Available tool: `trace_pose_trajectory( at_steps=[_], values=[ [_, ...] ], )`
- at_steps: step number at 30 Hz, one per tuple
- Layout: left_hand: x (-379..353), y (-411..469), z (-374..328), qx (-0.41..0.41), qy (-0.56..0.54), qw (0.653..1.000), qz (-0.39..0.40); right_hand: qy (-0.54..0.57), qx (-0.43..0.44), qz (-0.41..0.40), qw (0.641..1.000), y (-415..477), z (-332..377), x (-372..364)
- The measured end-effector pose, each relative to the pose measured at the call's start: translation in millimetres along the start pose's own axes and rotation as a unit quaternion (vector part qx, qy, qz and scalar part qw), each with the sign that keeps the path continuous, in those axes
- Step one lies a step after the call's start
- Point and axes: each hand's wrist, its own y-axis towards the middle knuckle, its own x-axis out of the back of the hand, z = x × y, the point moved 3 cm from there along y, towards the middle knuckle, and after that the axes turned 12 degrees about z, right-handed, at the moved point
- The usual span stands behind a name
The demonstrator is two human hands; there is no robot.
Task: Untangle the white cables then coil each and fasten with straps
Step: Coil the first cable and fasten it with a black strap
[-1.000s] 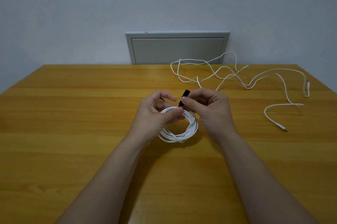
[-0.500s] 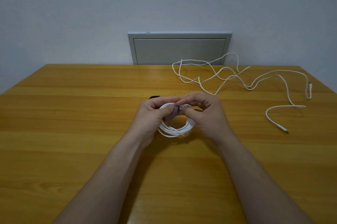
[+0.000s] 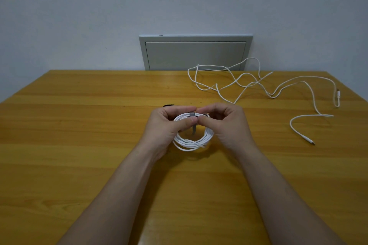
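A coiled white cable [image 3: 191, 142] lies at the middle of the wooden table [image 3: 79, 145], its far side lifted between both hands. A grey strap [image 3: 192, 125] wraps over the coil's top and its tail hangs down inside the loop. My left hand [image 3: 167, 127] grips the coil's left side, thumb pressed on the strap. My right hand [image 3: 225, 123] pinches the coil and strap from the right. A second white cable [image 3: 264, 89] sprawls loose across the far right of the table, one plug [image 3: 310, 142] near the right edge.
A small black strap [image 3: 168, 105] lies on the table just beyond my left hand. A grey wall panel [image 3: 196, 53] stands behind the table's far edge. Another plug [image 3: 338, 93] of the loose cable rests near the right edge.
The strap, held up dark above the coil a second ago, has been folded over the bundle; both hands have closed in together on the coil's top.
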Motion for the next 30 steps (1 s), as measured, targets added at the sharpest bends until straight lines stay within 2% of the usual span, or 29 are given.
trace_pose_trajectory(
  at_steps=[13,21,30],
  values=[
    [-0.8,-1.6,-1.3,-0.016,0.168,0.986,-0.018,-0.025,-0.004,-0.005,1.0,-0.8,0.1,1.7],
    [-1.9,-1.1,0.8,-0.011,0.142,0.99,-0.001,0.0,0.005,-0.012,1.0,0.3,-0.1,0.5],
    [2.5,-2.1,-1.8,-0.026,0.129,0.991,-0.038,0.016,0.003,0.003,1.0,0.4,-1.4,0.3]
  ],
)
